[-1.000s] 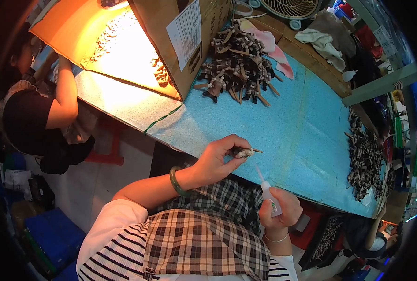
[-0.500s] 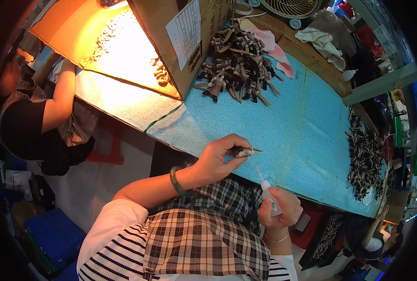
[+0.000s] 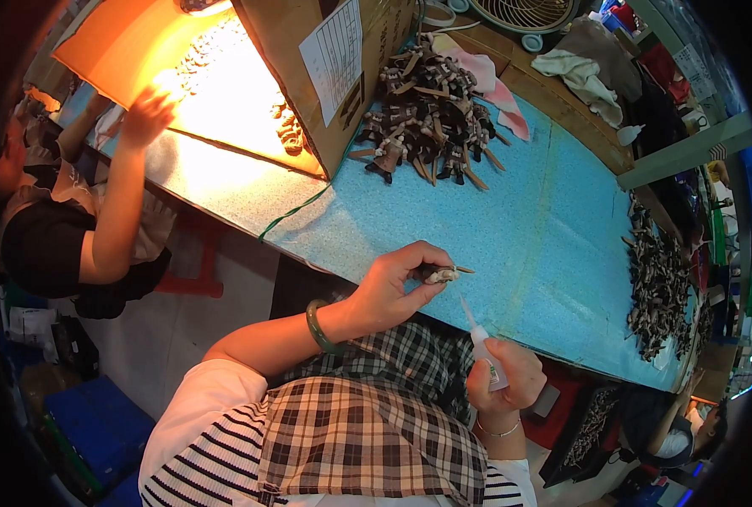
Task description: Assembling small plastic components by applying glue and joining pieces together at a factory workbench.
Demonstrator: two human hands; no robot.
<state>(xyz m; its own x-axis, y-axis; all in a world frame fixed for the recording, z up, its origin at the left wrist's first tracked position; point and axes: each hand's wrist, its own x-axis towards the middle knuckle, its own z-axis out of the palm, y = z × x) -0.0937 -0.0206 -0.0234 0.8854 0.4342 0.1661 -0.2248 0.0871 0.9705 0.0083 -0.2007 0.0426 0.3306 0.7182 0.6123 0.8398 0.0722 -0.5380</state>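
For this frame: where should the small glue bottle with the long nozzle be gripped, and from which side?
Probably around its white body, from below and behind, as the right hand grips the glue bottle now. The thin nozzle tapers up toward the small piece pinched in the left hand, so the tip should stay free.
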